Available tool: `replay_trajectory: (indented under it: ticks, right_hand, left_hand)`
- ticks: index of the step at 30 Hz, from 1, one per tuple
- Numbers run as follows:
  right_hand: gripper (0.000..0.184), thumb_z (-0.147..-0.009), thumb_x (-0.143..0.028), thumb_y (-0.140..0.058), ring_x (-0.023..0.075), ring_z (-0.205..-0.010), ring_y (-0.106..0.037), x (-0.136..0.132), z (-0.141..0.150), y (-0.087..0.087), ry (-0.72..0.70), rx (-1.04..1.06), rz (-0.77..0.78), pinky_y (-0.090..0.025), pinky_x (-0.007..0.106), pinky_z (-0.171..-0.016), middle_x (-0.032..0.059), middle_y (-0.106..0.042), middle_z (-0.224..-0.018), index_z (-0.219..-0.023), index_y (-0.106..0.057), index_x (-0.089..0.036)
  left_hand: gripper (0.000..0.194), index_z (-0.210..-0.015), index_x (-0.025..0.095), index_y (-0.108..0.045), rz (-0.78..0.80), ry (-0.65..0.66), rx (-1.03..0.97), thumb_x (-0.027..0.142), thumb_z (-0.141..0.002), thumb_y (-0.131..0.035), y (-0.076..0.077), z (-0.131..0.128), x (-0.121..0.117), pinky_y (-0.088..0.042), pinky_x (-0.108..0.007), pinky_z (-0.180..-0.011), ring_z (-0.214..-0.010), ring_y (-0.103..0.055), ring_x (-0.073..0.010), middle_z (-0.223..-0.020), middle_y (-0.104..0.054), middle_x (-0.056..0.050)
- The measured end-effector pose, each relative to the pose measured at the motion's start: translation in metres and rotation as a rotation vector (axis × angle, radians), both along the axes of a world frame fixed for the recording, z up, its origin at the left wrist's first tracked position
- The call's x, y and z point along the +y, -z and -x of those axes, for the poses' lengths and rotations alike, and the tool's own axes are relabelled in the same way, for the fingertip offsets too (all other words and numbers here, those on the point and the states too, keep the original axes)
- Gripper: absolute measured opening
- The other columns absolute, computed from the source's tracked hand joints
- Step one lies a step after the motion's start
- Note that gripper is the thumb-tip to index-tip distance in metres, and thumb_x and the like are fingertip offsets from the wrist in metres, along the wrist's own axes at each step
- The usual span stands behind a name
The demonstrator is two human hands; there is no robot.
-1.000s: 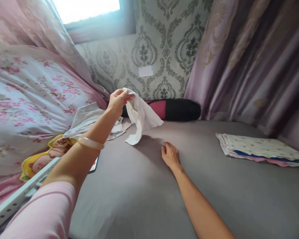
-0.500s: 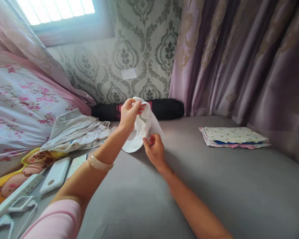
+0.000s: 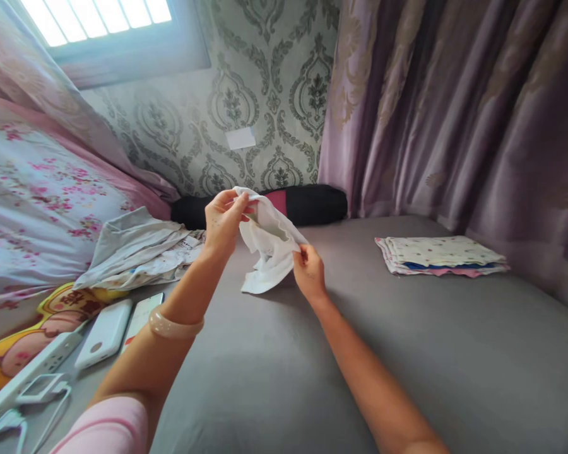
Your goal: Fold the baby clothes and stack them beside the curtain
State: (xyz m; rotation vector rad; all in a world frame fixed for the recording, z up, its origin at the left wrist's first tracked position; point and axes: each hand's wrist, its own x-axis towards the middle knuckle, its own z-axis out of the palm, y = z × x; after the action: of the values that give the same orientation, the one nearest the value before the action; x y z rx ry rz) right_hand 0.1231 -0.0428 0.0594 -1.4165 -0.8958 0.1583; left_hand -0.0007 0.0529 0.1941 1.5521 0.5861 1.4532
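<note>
A thin white cloth hangs between my two hands above the grey bed sheet. My left hand pinches its upper left edge between thumb and fingers. Lower and to the right, my right hand is closed on another edge. The cloth is slack in the middle, with its lower end hanging near or on the sheet; whether it touches I cannot tell. Its full shape is hidden in the folds.
On the right lies a stack of folded cloths. At left are a loose pile of cloths, a white power bank, a phone, a power strip with cables and a yellow cartoon cushion. A black bolster lies along the wall.
My right hand has risen from the sheet and taken hold of the cloth. My hands have moved apart, spreading the cloth between them. The view has swung to the right.
</note>
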Motion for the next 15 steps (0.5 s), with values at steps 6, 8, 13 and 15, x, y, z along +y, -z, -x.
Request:
replay_trajectory:
  ticks: [6, 8, 13, 15]
  right_hand:
    - [0.024, -0.086, -0.041, -0.049, 0.0195, -0.085, -0.061, -0.026, -0.032, -0.039, 0.005, 0.033, -0.107, -0.048, 0.03, -0.076, 0.0057, -0.067, -0.09, -0.095, -0.057, -0.019]
    - [0.021, -0.086, -0.038, -0.05, 0.0183, -0.081, -0.06, -0.04, -0.036, -0.054, 0.023, 0.031, -0.105, -0.047, 0.028, -0.071, 0.0039, -0.065, -0.086, -0.093, -0.058, -0.02]
    - [0.02, -0.079, -0.035, -0.06, 0.0148, -0.066, -0.057, -0.074, -0.041, -0.081, -0.076, -0.058, -0.007, -0.043, 0.025, -0.059, -0.0001, -0.065, -0.077, -0.092, -0.064, -0.02]
    - [0.027, -0.076, -0.04, -0.067, 0.0161, -0.07, -0.06, -0.08, -0.044, -0.084, -0.125, -0.114, 0.066, -0.046, 0.027, -0.063, 0.0014, -0.069, -0.082, -0.094, -0.068, -0.02]
  left_hand:
    - [0.03, -0.075, 0.018, -0.069, -0.036, -0.159, 0.104, 0.047, -0.069, -0.073, 0.012, 0.023, 0.003, -0.034, -0.024, -0.049, -0.053, -0.049, -0.0107, -0.059, -0.059, 0.002]
    - [0.029, -0.07, 0.018, -0.069, -0.05, -0.22, 0.14, 0.046, -0.068, -0.074, 0.019, 0.025, 0.003, -0.034, -0.024, -0.051, -0.057, -0.049, -0.0116, -0.062, -0.058, 0.001]
    - [0.034, -0.056, 0.019, -0.056, -0.021, -0.2, 0.172, 0.046, -0.07, -0.071, 0.04, 0.024, 0.002, -0.032, -0.023, -0.049, -0.056, -0.046, -0.0109, -0.061, -0.054, 0.001]
    - [0.038, -0.055, 0.02, -0.05, 0.096, -0.088, 0.182, 0.049, -0.071, -0.07, 0.053, 0.023, 0.001, -0.025, -0.023, -0.045, -0.046, -0.036, -0.0085, -0.051, -0.044, 0.005]
